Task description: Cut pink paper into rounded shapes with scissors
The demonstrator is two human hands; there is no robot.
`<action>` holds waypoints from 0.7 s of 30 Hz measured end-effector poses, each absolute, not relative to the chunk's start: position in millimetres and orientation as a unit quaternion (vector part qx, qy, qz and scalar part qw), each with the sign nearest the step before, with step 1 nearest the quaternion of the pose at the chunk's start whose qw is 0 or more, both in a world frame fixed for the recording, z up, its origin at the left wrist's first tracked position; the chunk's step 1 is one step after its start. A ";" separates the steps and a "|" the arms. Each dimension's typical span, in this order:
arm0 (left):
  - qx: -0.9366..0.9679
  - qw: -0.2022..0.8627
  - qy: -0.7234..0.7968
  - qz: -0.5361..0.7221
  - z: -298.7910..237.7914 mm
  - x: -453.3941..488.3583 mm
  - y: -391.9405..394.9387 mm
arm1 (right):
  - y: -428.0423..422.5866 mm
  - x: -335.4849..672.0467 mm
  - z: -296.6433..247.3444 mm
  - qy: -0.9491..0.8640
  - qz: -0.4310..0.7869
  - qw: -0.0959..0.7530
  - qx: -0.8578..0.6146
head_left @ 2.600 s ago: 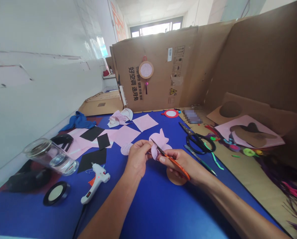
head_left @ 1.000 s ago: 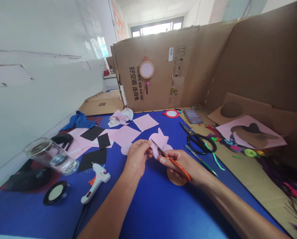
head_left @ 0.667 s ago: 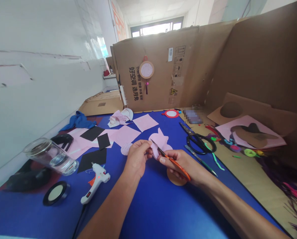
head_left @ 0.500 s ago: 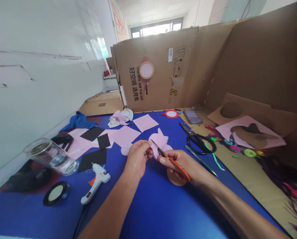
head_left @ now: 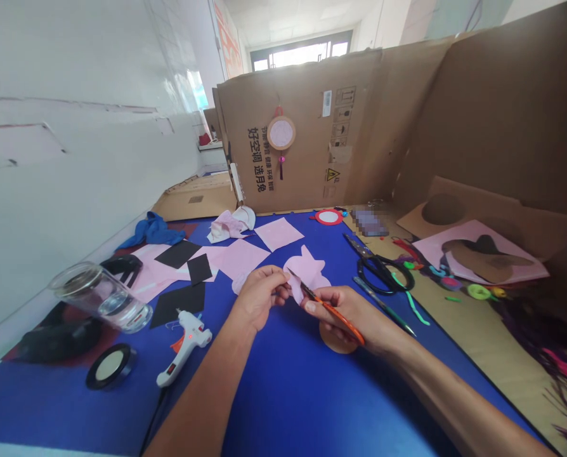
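Note:
My left hand (head_left: 258, 297) pinches the edge of a small pink paper cut-out (head_left: 306, 270) held just above the blue mat (head_left: 283, 387). My right hand (head_left: 347, 316) grips orange-handled scissors (head_left: 328, 306), whose blades lie across the pink paper. Under my right hand a brown cardboard disc (head_left: 333, 338) rests on the mat. Both hands are closed on what they hold.
A white glue gun (head_left: 184, 347), a tape roll (head_left: 109, 368) and a tipped glass jar (head_left: 100, 298) lie at the left. Pink and black paper pieces (head_left: 202, 263) lie behind my hands. Black scissors (head_left: 377, 265) and a pen (head_left: 383, 306) lie at the right. Cardboard walls (head_left: 312, 127) enclose the back.
Hardly anything has moved; my left hand has shifted slightly on the pink paper, and the scissors stay across it.

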State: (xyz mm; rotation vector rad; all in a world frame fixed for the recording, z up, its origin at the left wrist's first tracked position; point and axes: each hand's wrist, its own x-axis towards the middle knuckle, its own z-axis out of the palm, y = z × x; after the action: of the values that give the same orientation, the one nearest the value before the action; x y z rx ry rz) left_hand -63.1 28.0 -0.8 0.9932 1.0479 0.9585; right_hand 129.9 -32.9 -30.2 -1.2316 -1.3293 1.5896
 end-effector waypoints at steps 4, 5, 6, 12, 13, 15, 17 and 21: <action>0.431 0.636 0.456 0.450 -0.5 -59.5 25.2 | -33.6 129.4 -26.3 -0.512 0.615 0.359 -0.480; 0.426 0.633 0.455 0.459 -1.0 -57.8 24.0 | -33.9 129.5 -25.2 -0.512 0.615 0.359 -0.481; 0.421 0.630 0.455 0.467 -1.6 -56.0 22.9 | -34.2 129.6 -24.1 -0.511 0.615 0.360 -0.480; 0.410 0.617 0.460 0.490 -4.6 -49.4 19.3 | -35.3 130.9 -21.1 -0.504 0.622 0.360 -0.478; 0.411 0.616 0.459 0.491 -4.6 -49.1 19.1 | -35.1 131.1 -21.3 -0.505 0.622 0.361 -0.477; 0.412 0.616 0.457 0.491 -4.2 -48.9 18.7 | -34.7 131.3 -21.7 -0.507 0.624 0.363 -0.471; 0.412 0.617 0.457 0.491 -3.4 -48.8 18.3 | -34.6 131.0 -21.7 -0.508 0.624 0.365 -0.468; 0.410 0.617 0.460 0.490 -2.0 -48.1 17.3 | -35.7 129.8 -20.5 -0.507 0.619 0.366 -0.475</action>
State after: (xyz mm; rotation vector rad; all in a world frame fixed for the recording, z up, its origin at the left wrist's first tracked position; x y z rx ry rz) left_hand -48.1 17.3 -2.0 0.9447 1.0585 1.1281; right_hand 129.8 -35.7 -20.5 -1.2206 -1.3040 1.5905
